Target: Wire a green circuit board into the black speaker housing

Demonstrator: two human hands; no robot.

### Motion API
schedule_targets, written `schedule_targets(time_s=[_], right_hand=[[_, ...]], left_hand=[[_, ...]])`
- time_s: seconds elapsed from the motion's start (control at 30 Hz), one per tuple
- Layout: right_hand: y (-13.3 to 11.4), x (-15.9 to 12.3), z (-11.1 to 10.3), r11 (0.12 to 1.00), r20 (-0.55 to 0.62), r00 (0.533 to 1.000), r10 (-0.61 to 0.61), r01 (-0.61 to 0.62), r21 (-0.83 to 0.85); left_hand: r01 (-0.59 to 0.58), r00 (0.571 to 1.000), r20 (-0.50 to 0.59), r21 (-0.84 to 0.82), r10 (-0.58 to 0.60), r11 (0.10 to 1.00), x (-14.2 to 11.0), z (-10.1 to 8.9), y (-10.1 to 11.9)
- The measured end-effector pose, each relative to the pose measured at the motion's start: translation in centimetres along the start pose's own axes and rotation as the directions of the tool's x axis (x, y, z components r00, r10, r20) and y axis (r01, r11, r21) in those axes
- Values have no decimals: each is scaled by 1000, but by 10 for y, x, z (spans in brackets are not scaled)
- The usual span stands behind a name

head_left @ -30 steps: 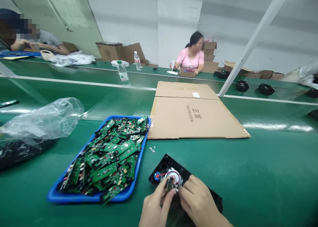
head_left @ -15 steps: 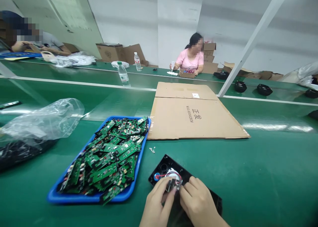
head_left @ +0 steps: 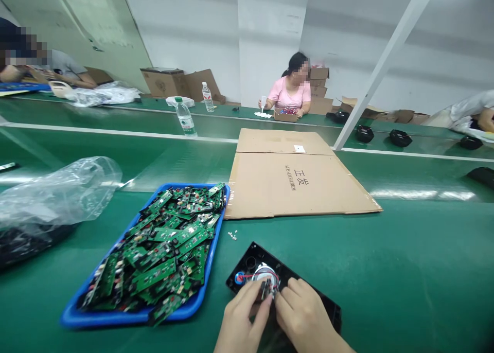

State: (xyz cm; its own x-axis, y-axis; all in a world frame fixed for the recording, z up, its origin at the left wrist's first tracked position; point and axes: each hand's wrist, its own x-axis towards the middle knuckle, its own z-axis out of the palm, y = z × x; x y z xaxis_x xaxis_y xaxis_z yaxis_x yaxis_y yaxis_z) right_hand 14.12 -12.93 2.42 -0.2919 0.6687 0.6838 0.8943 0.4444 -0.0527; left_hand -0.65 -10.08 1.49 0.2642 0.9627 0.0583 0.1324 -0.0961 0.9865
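Left hand [head_left: 241,324] and right hand [head_left: 304,319] running off the near edge, together covering much of the black housing [head_left: 250,260], small dark part [head_left: 265,288] between fingertips too small to identify, plastic bag [head_left: 46,198] being cropped at left.

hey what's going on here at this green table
A person's left hand and right hand meet over a black plastic housing lying on the green table, fingertips pinching a small part at its round metal speaker. Beside it sits a blue tray heaped with green circuit boards, with flattened cardboard behind. Another person works across the room.
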Motion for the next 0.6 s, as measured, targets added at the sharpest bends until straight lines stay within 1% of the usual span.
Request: schedule_targets(time_s=[0.07, 0.1, 0.2, 0.37, 0.5, 0.6], right_hand=[[1, 0, 0, 1000, 3, 1000, 8, -8, 16], [2, 0, 0, 999, 11, 1000, 24, -24, 33], [3, -2, 0, 995, 29, 998, 57, -59, 83], [2, -4, -1, 998, -19, 998, 60, -59, 25], [7, -7, 1, 989, 35, 997, 64, -68, 133], [11, -10, -1, 966, 91, 990, 110, -128, 226]], left_hand=[[-58, 998, -5, 49, 58, 997, -1, 1, -1], [-68, 998, -11, 67, 69, 995, -1, 2, -1], [-45, 999, -17, 86, 47, 995, -1, 3, -2], [-39, 999, 5, 89, 39, 995, 0, 3, 0], [-30, 999, 37, 93, 27, 995, 1, 0, 1], [-45, 997, 71, 84, 39, 995, 3, -5, 2]])
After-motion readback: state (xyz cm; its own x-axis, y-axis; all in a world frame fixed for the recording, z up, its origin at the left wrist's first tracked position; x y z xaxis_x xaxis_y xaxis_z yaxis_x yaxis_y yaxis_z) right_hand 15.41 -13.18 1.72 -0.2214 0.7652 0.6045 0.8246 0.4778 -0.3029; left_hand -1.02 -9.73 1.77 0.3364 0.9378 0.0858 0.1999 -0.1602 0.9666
